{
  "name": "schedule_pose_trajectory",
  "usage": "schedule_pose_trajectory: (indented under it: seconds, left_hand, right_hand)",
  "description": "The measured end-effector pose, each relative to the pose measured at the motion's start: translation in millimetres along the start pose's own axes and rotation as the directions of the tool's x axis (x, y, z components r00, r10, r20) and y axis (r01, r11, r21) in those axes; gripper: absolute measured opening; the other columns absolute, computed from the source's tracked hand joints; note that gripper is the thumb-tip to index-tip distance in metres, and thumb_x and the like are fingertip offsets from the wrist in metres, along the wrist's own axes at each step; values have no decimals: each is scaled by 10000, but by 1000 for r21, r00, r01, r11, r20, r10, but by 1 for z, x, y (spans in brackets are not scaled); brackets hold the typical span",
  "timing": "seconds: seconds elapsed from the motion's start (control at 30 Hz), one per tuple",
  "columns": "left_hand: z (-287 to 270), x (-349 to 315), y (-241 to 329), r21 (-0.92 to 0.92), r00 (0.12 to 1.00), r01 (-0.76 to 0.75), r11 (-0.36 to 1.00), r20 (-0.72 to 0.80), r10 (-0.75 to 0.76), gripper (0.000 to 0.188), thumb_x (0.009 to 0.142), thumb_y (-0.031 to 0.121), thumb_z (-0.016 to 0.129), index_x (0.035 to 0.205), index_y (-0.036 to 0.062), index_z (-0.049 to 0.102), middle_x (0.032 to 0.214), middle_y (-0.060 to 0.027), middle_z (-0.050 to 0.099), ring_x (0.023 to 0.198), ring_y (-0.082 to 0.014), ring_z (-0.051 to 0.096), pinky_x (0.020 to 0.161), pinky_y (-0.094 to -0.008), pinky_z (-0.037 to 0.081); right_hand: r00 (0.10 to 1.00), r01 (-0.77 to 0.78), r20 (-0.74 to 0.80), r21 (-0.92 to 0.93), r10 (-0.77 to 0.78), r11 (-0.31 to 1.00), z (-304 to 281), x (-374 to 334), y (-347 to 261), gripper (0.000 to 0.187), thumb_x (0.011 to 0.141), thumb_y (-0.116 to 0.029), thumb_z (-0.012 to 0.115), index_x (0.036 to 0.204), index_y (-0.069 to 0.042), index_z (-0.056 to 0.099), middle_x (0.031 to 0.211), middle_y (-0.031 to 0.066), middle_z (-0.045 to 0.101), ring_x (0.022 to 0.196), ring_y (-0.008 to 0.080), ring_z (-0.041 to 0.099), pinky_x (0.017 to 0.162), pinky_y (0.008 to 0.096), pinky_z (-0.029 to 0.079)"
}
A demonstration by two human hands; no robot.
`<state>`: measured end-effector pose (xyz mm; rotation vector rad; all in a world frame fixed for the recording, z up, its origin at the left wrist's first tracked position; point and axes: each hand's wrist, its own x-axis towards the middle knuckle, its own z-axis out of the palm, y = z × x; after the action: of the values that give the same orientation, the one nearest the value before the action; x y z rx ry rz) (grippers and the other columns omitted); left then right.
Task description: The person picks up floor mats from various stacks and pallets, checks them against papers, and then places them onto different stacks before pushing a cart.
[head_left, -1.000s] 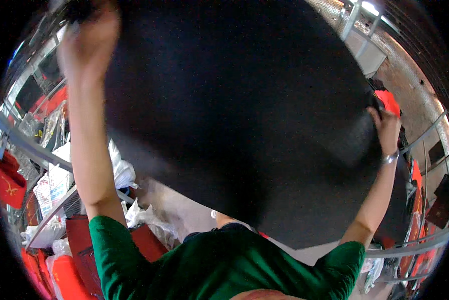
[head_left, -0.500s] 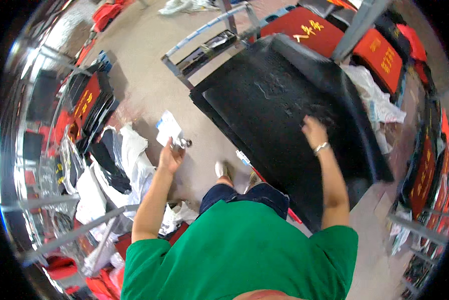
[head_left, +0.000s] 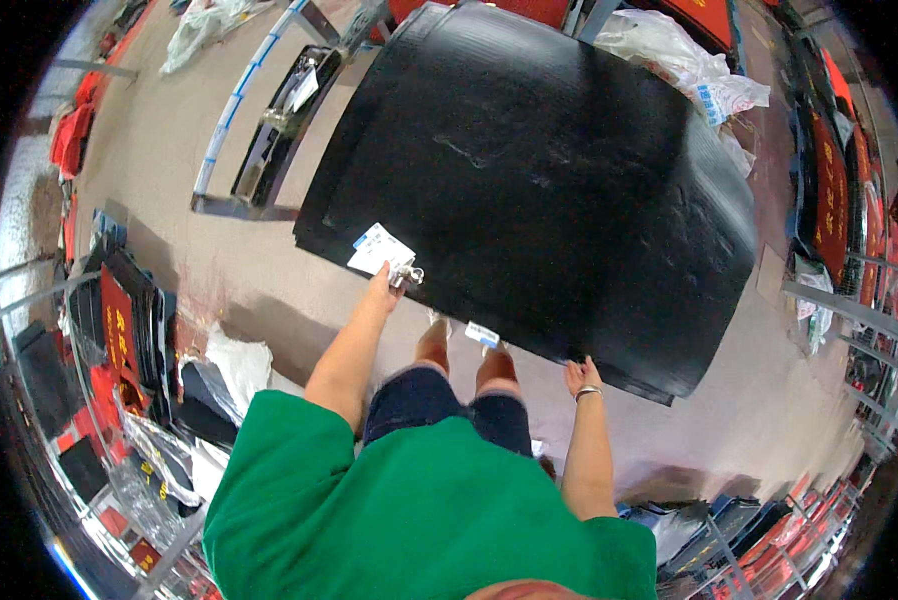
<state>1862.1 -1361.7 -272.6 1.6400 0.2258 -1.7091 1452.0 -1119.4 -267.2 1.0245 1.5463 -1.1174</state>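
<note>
A large black mat (head_left: 529,190) lies on top of a stack of mats in front of me, its surface creased and slightly dented. At its near left edge my left hand (head_left: 383,290) is closed on white paper labels (head_left: 380,249) and a small shiny metal piece (head_left: 406,277), whose kind I cannot make out. My right hand (head_left: 582,377) pinches the near right edge of the black mat. A white and blue tag (head_left: 482,334) hangs at the stack's near edge, between my hands.
A cart handle wrapped in white and blue (head_left: 231,105) stands left of the stack. White plastic bags (head_left: 669,50) lie behind it. Red lettered mats (head_left: 119,318) are stacked on the left, and more red mats (head_left: 829,190) on the right, beside metal rails (head_left: 844,303).
My right hand has moved from the mat's middle to its near edge. The mat's raised right side now lies flatter. My left hand has come over the near left edge; the view has turned.
</note>
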Motion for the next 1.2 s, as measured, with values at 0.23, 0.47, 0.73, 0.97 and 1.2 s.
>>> schedule_pose_trajectory:
  seconds: [0.23, 0.47, 0.73, 0.97, 1.2]
  left_hand:
    - [45, 5, 63, 637, 832, -505, 582, 180, 525, 359, 827, 262, 483, 815, -88, 560, 713, -76, 568, 603, -131, 482, 560, -287, 377]
    - [31, -121, 94, 531, 739, -652, 542, 285, 611, 399, 838, 295, 442, 798, -86, 554, 719, -78, 555, 670, -133, 467, 618, -302, 376]
    - [-42, -4, 57, 752, 833, -369, 547, 6, 553, 455, 830, 321, 444, 968, -110, 492, 970, -186, 543, 854, -257, 507, 741, -346, 377]
    - [-72, -14, 89, 624, 849, -474, 621, 139, 509, 490, 826, 360, 441, 1087, -54, 453, 1030, -128, 524, 889, -232, 513, 764, -323, 393]
    - [-65, 16, 78, 188, 990, -100, 977, 114, 80, 302, 809, 299, 520, 1015, 79, 497, 922, -44, 521, 815, -153, 501, 689, -298, 420]
  right_hand:
    - [979, 202, -76, 236, -190, 950, 29, 10, -9, 155, 749, -154, 610, 760, -72, 479, 682, 33, 532, 566, 144, 463, 498, 225, 402]
    - [982, 151, 71, 270, -176, 951, 12, -14, 26, 109, 796, -182, 533, 814, -77, 554, 846, 45, 589, 791, 209, 529, 768, 368, 399]
    - [999, 49, 0, 232, -51, 971, 21, 11, 61, 127, 791, -188, 546, 875, -92, 547, 890, 23, 577, 835, 181, 530, 791, 309, 429]
    - [993, 103, 38, 227, -115, 968, 26, -19, 70, 119, 757, -108, 582, 848, -43, 540, 889, 83, 573, 864, 207, 534, 768, 327, 462]
    - [994, 63, 69, 271, -85, 961, 46, -30, 91, 298, 797, -166, 534, 1017, 3, 426, 994, 143, 517, 970, 242, 481, 761, 348, 459]
